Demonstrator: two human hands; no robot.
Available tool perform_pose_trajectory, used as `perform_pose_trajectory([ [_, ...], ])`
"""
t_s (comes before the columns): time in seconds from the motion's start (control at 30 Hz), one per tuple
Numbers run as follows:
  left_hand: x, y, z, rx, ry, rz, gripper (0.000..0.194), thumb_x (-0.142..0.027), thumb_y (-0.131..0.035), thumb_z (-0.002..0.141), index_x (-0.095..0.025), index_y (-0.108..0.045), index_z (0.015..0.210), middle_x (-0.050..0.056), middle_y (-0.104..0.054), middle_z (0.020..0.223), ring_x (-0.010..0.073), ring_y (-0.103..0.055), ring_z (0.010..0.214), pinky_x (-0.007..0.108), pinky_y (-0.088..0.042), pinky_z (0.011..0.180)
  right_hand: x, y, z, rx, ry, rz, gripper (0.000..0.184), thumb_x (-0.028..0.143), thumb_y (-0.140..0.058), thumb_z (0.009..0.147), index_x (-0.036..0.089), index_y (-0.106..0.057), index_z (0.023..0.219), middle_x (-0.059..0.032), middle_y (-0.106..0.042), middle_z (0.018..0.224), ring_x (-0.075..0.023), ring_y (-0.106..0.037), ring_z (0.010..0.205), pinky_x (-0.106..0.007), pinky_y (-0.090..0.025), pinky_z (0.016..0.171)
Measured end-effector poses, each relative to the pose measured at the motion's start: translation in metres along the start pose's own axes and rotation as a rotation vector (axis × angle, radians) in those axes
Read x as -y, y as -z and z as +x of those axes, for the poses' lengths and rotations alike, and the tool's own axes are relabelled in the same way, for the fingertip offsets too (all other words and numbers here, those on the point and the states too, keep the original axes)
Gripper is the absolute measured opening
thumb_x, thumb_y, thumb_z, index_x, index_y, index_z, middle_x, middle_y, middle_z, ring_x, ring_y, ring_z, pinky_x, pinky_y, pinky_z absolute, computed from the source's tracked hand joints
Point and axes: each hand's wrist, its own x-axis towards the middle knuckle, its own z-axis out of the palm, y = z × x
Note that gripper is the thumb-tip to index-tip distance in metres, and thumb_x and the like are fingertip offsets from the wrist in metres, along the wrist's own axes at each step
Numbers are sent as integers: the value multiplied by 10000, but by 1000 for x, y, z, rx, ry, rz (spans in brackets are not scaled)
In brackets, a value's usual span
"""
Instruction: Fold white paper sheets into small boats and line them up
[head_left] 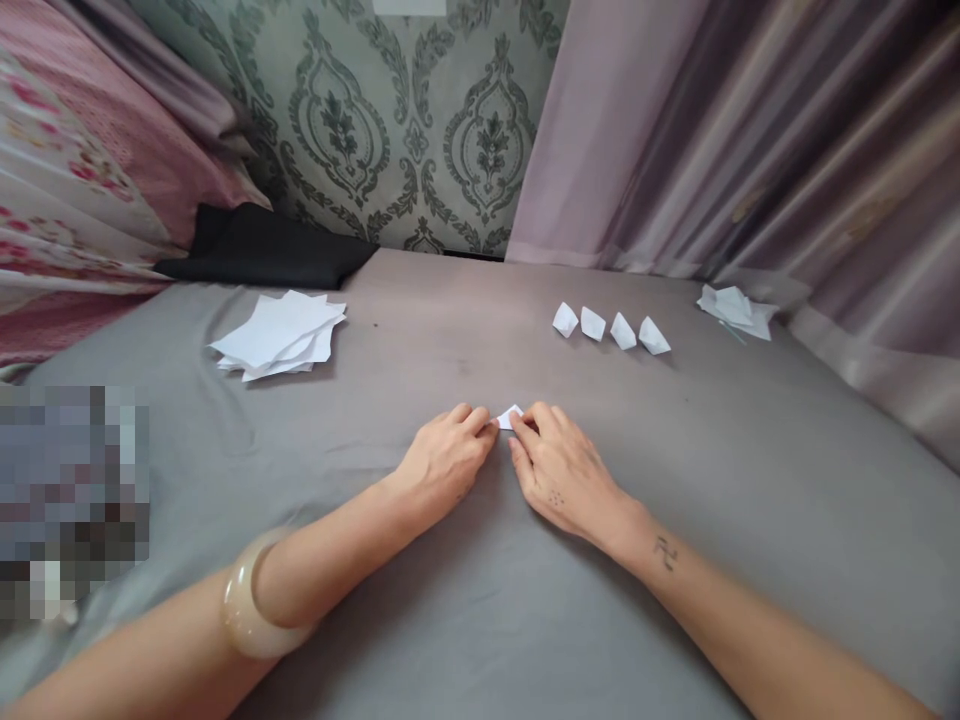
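Observation:
Between my two hands, just above the grey sheet (pixel 480 600), is a small piece of folded white paper (pixel 509 417). My left hand (pixel 450 450) pinches its left end, with the fingers curled together. At the right side, my right hand (pixel 559 465) grips the paper between thumb and fingers. Much of the paper hides behind the fingertips, so I cannot make out its full shape. Beyond my right hand stand several small folded white paper shapes in a row, the nearest of them a pointed paper piece (pixel 592 324).
A loose stack of white paper sheets (pixel 281 335) lies at the back left. More white paper scraps (pixel 738 310) rest at the far right by the curtain (pixel 675 130). Black cloth (pixel 270 248) lies along the back left edge, before a patterned wall (pixel 416 120).

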Motion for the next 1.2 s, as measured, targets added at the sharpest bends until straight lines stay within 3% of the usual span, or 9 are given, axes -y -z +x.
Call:
perform_pose_trajectory([
  [0.1,1,0,0,5,-9,-1,286,-123,-413,898,-112,-610,1105,98,-608,962,211,-534,849,319,-475,739,-2,-3,4,-42,-22,17,353,255,-351,960,129,-602,1174,-120,-572,979,-225,-528,873,-353,-437,754],
  [0.23,-1,0,-1,11,4,-7,277,-79,-425,855,-111,-636,1033,99,-612,943,216,-536,832,321,-476,712,-8,-8,12,-107,-67,73,346,273,-361,966,181,-685,886,-80,-570,894,-187,-532,804,-310,-392,644],
  [0.37,-1,1,-2,-7,24,-42,304,-37,-415,814,-108,-655,987,97,-624,923,221,-544,815,330,-479,700,-20,-13,24,-88,-133,210,325,308,-448,942,205,-675,734,-37,-560,829,-148,-536,729,-288,-382,626],
  [0.53,11,-8,4,-133,110,-281,366,-45,-384,813,-180,-704,929,71,-652,965,206,-581,880,294,-478,725,-27,-20,32,-75,-223,407,136,268,-527,895,218,-654,908,-23,-588,894,-155,-582,794,-285,-433,711],
  [0.67,24,-18,13,-236,204,-620,391,-40,-364,783,-186,-724,830,56,-667,914,155,-623,814,247,-477,741,-25,-21,31,-98,-249,405,267,291,-506,904,195,-618,1127,-94,-555,1110,-203,-584,948,-333,-451,819],
  [0.93,20,-15,18,-268,297,-722,305,-107,-429,800,-148,-679,970,63,-688,875,163,-610,763,266,-466,727,-28,-21,29,-83,-168,402,109,229,-529,883,191,-615,938,-79,-571,1042,-207,-525,1004,-345,-405,913],
  [1.03,18,-14,17,-230,306,-739,248,-256,-525,822,-149,-671,991,64,-684,876,160,-586,714,274,-460,700,-28,-21,27,-79,-153,405,52,215,-536,872,192,-577,895,-69,-575,1010,-200,-514,964,-339,-402,883],
  [1.2,20,-16,15,-235,250,-837,346,-374,-634,753,-162,-658,1026,61,-667,894,154,-559,713,262,-440,676,-26,-17,20,-53,-101,507,51,221,-512,876,204,-553,851,-19,-602,853,-159,-533,817,-285,-400,748],
])
